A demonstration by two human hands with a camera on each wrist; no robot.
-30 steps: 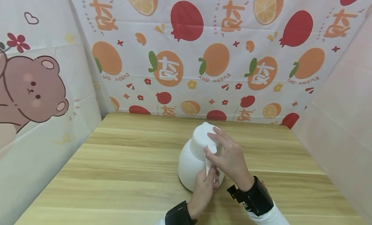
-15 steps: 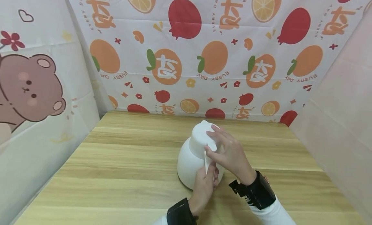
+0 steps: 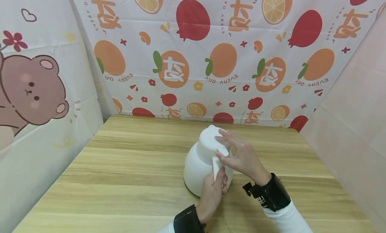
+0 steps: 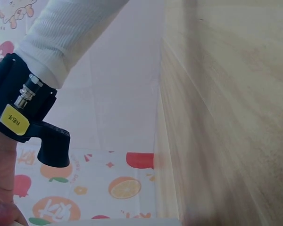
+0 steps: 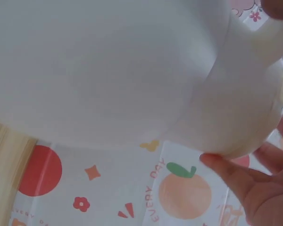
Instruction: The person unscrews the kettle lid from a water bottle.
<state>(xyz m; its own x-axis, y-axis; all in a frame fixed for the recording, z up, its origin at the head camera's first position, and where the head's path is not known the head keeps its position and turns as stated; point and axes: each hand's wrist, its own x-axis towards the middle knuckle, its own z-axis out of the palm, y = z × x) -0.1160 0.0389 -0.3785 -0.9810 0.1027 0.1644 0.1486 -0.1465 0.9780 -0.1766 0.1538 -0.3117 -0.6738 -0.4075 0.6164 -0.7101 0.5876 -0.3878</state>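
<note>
A white thermal jug point(image 3: 193, 169) stands upright on the wooden table, a little right of the middle in the head view. My left hand point(image 3: 211, 191) grips its handle point(image 3: 215, 166) from the near side. Over the top, my right hand point(image 3: 242, 156) holds the white lid point(image 3: 207, 139), thumb near the lid's tab point(image 3: 223, 152) and fingers across the top and far side. Up close in the right wrist view, the jug's body point(image 5: 108, 70) fills much of the picture, and the right hand's fingers point(image 5: 233, 176) curve at the lid's edge.
The wooden table point(image 3: 120, 172) reaches back to a fruit-print cloth point(image 3: 193, 65). Pale cloths hang on both sides, the left cloth point(image 3: 78, 126) printed with a bear. Black cuffs circle both wrists, the right cuff point(image 4: 19, 101) showing in the left wrist view.
The right hand has shifted slightly to the right, and the lid's tab has turned rightward with it, away from above the handle. The left hand and jug body stay in place.
</note>
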